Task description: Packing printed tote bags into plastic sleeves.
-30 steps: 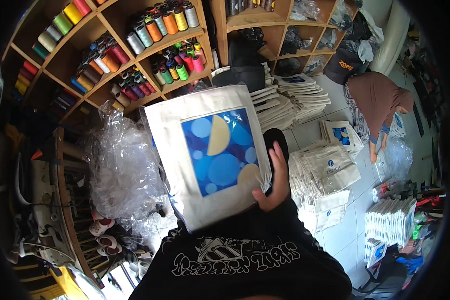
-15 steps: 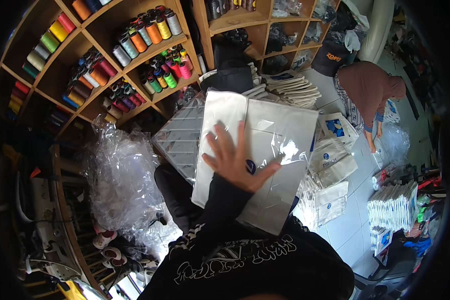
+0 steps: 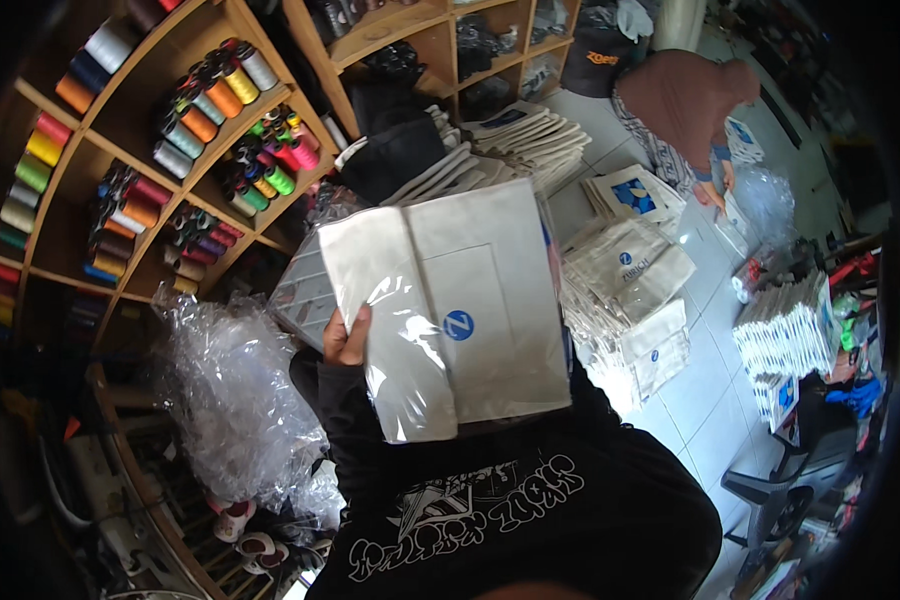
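A folded cream canvas bag [image 3: 500, 370] in a clear plastic sleeve is held up in front of my chest. A round blue emblem sits at its middle, inside a stitched pocket outline. My left hand [image 3: 347, 335] grips its left edge, fingers bent round it and partly hidden behind. My right hand is out of sight; only a dark sleeve shows beside the bag's lower right. Behind the bag's left side lies a flat grey striped panel [image 3: 300, 292] that looks glossy.
A heap of clear plastic sleeves [image 3: 235, 400] lies to the left. Piled canvas bags [image 3: 630, 265] stand to the right, with more stacks [image 3: 785, 325] farther right. Wooden shelves [image 3: 90, 140] hold thread cones. A co-worker [image 3: 685, 110] bends over bags at the far right, near a black chair [image 3: 785, 475].
My left hand, earlier spread flat on top of the wrapped bag, now grips its left edge. The bag has shifted left and turned slightly, showing its emblem fully. The view has shifted too.
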{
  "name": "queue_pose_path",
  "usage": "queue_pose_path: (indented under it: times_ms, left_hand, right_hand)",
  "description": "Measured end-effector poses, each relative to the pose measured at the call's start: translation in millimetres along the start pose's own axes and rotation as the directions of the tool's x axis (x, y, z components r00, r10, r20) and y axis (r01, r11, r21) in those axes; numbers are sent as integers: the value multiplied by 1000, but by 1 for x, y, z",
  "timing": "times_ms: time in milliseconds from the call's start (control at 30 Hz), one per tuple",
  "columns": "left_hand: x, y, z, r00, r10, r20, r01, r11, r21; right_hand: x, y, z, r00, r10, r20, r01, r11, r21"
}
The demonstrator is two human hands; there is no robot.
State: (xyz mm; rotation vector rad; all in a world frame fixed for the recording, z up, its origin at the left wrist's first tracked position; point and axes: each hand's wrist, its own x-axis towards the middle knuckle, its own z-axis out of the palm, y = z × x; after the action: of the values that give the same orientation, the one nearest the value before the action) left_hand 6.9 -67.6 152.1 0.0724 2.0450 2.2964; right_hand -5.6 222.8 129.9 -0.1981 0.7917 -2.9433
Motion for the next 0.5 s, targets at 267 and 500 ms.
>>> queue_pose_path:
  times_ms: [267,500]
  left_hand:
    - [-7,-54,-12,998,-56,24,60,985,-162]
    - [-6,-106,-34,973,-222,69,225,974,-36]
  right_hand:
    - [-2,-40,21,957,78,-278,-278,516,-811]
    - [-43,-21,-19,891,91,-445,-346,771,-535]
